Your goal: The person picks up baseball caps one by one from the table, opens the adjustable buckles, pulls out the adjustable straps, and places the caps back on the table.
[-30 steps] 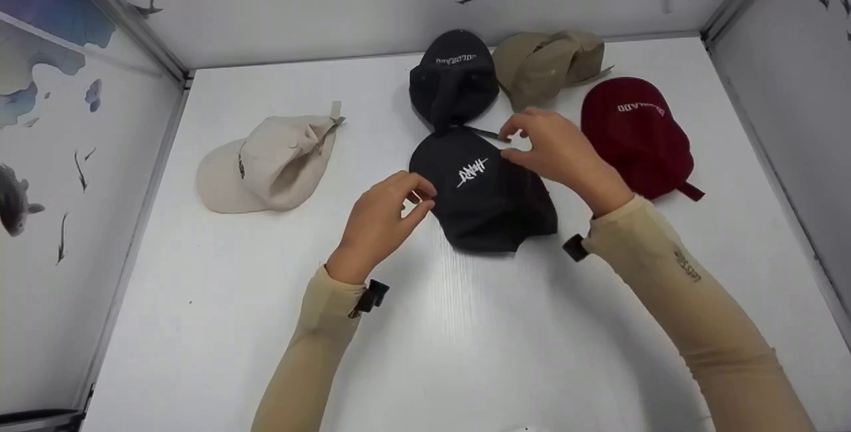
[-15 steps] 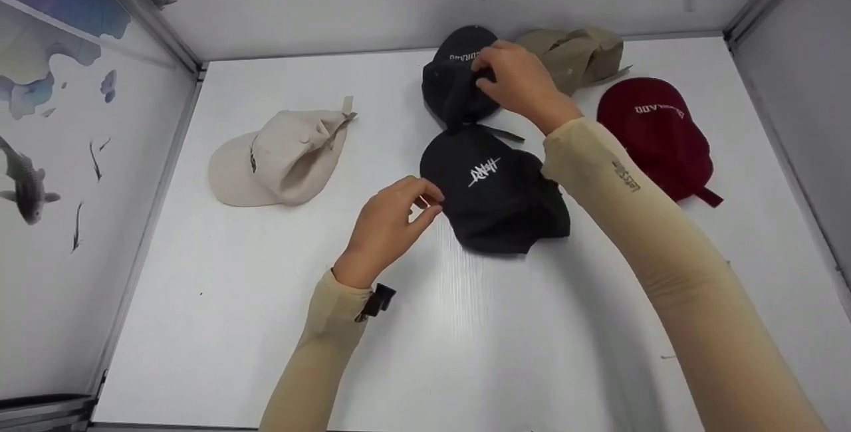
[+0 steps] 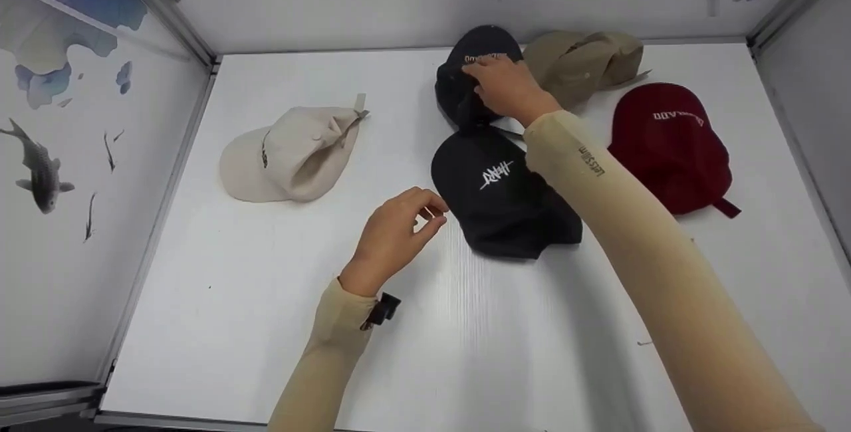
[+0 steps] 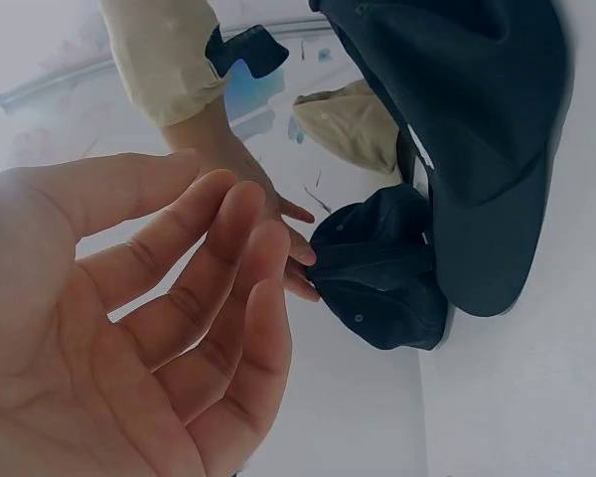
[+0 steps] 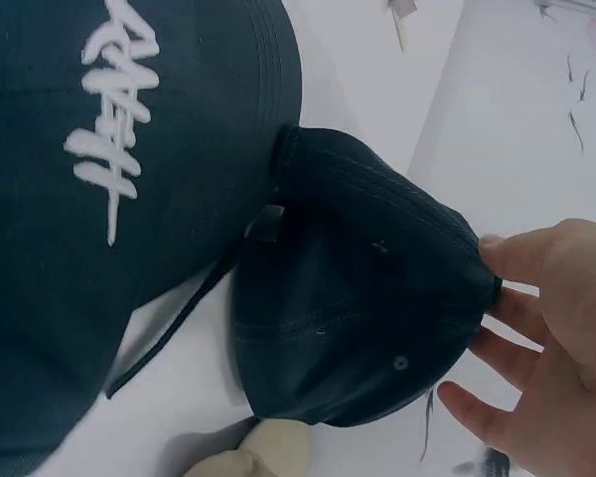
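Note:
Near the back, my right hand reaches over a dark navy baseball cap with lettering on its brim. In the right wrist view, its thumb and fingers pinch the top of the cap's crown; some of the fingertips are hidden behind the cloth. A black baseball cap with white lettering lies directly in front, touching or nearly touching the navy one. Beside the black cap's left edge hovers my left hand, fingers loosely curved and nothing between them.
A cream cap lies on the left of the white table. Behind and to the right are a khaki cap and a dark red cap. Printed panels wall the table's back and sides.
My right hand has moved from the black cap's upper right edge back to the navy cap and taken hold of its crown. The left hand has stayed beside the black cap.

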`<move>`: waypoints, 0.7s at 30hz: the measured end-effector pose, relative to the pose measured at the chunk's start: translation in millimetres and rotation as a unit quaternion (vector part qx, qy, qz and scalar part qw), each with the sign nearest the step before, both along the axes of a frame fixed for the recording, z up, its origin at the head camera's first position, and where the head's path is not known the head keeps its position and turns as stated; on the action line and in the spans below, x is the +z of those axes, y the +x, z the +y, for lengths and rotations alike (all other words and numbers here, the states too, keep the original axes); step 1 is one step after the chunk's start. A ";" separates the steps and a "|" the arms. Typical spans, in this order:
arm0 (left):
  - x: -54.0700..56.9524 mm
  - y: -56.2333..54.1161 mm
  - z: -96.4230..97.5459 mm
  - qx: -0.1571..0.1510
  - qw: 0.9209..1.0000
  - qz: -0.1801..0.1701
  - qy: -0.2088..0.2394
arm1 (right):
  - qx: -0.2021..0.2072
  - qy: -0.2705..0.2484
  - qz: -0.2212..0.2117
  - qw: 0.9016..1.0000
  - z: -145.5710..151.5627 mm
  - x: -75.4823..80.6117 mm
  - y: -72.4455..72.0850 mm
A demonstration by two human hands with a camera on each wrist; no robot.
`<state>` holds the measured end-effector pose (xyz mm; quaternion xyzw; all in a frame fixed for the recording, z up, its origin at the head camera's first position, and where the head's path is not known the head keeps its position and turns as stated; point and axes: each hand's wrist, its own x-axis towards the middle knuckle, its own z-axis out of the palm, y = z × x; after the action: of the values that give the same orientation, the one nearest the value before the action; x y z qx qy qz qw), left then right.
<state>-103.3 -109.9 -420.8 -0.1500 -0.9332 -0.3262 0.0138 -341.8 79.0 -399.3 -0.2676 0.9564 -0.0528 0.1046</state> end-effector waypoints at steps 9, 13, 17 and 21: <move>-1.9 -0.5 2.2 -0.001 1.000 -0.013 0.005 | -0.028 -0.048 0.060 0.997 8.1 -6.7 -3.1; -2.6 -0.5 2.3 -0.004 1.000 -0.013 0.002 | -0.033 -0.073 0.065 0.995 12.5 -4.1 -2.6; -2.4 -0.5 2.2 -0.002 1.000 -0.015 0.000 | -0.045 -0.113 0.074 0.990 17.0 2.8 -0.9; -2.3 -0.5 2.0 -0.002 1.000 -0.017 0.001 | -0.059 -0.157 0.085 0.982 21.1 12.6 2.1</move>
<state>-103.9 -107.9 -423.2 -0.1458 -0.9329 -0.3292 -0.0024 -339.8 100.1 -386.7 -0.2273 0.9557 -0.1857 -0.0235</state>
